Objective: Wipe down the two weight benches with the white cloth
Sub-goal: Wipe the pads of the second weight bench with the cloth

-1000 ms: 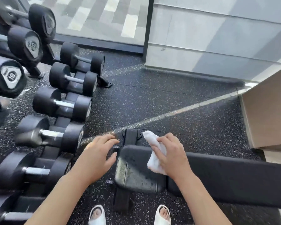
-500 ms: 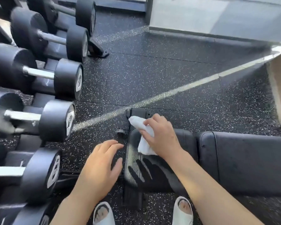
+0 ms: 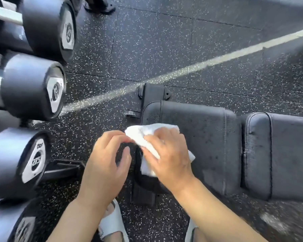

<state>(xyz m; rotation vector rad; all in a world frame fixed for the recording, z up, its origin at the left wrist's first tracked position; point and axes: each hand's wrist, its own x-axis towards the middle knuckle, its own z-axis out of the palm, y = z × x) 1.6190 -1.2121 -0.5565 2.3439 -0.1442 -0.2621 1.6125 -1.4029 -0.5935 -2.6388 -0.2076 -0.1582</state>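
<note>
A black weight bench runs from the middle to the right edge, with a short seat pad (image 3: 208, 137) and a longer back pad (image 3: 278, 154) beside it. The pads look dusty and speckled. My right hand (image 3: 170, 158) holds the bunched white cloth (image 3: 143, 131) and presses it onto the left end of the seat pad. My left hand (image 3: 103, 163) hovers just left of the bench end with its fingers loosely curled. Its fingertips are next to the cloth's left corner. Only one bench is in view.
A rack of black dumbbells (image 3: 31, 88) fills the left side, close to my left arm. The bench's black foot (image 3: 153, 92) sticks out beyond the seat pad. A white line (image 3: 199, 65) crosses the speckled rubber floor. My feet in white sandals (image 3: 112, 222) stand below the bench end.
The camera has tilted down and closer to the bench. My right hand has slid the cloth toward me along the seat pad's left end. My left hand has come up beside the cloth.
</note>
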